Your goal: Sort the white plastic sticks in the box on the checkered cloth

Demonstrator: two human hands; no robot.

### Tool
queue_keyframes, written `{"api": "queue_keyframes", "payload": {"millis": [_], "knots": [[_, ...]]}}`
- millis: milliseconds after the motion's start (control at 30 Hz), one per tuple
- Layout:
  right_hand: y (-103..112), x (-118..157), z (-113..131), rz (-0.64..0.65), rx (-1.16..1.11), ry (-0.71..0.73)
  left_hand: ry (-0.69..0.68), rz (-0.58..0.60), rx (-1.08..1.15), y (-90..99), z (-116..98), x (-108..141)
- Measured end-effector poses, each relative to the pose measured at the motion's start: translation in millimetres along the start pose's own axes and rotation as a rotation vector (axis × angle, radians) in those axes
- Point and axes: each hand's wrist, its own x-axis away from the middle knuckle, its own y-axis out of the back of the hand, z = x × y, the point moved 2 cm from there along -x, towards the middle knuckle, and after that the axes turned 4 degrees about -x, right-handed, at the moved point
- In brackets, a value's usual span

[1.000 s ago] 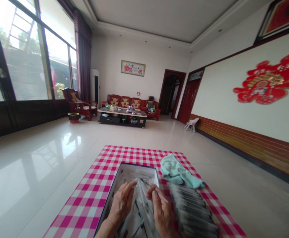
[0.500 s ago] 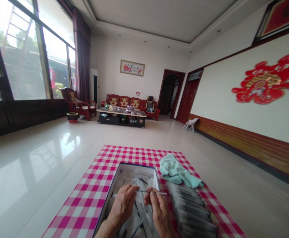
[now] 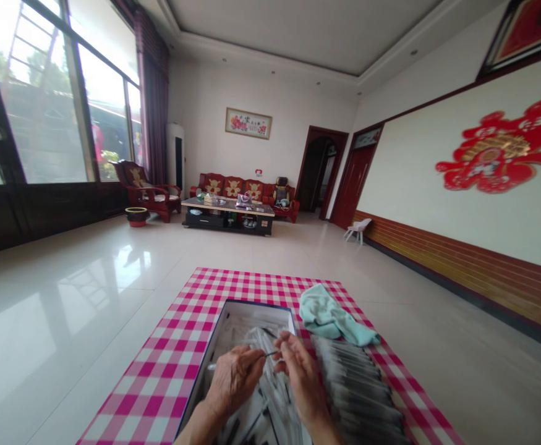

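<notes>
My left hand [image 3: 235,380] hangs over an open cardboard box [image 3: 256,304] and pinches a thin dark rod [image 3: 269,354] between thumb and fingers. My right hand [image 3: 301,376] is beside it, its curled fingertips at the rod's right end. Whether those fingers grip the rod is hard to tell. Below both hands, the box holds a loose heap of clear-wrapped slender sticks [image 3: 263,352]. To its right lies a neat overlapping row of wrapped packets [image 3: 356,386], partly cut off by the frame's bottom edge.
The box and packets sit on a pink-and-white checked cloth [image 3: 144,395] on a glossy tiled floor [image 3: 66,278]. A crumpled mint-green towel [image 3: 330,318] lies beyond the packets. Far back stand a low coffee table [image 3: 227,216] and a red wooden sofa [image 3: 233,188].
The thin rod has shifted left, its right end no longer extending past my right hand. My right hand's fingers are now more curled and raised. The view has tilted slightly.
</notes>
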Motion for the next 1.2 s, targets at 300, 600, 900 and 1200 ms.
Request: {"api": "queue_keyframes", "payload": {"millis": [300,600,900,1200], "knots": [[-7.1,17.6,5.4,-0.170,-0.257,-0.075,0.062,-0.142,0.074,15.9,-4.3,19.9],[-19.6,23.9,-2.6,-0.097,0.197,0.105,-0.009,-0.151,0.096,0.1,-0.3,35.6],[-10.1,33.2,6.4,0.216,0.639,0.173,-0.020,-0.233,-0.012,-6.6,8.7,37.7],[8.5,58.9,-18.3,0.351,0.795,0.146,0.001,-0.333,-0.032,-14.0,13.1,40.6]]}}
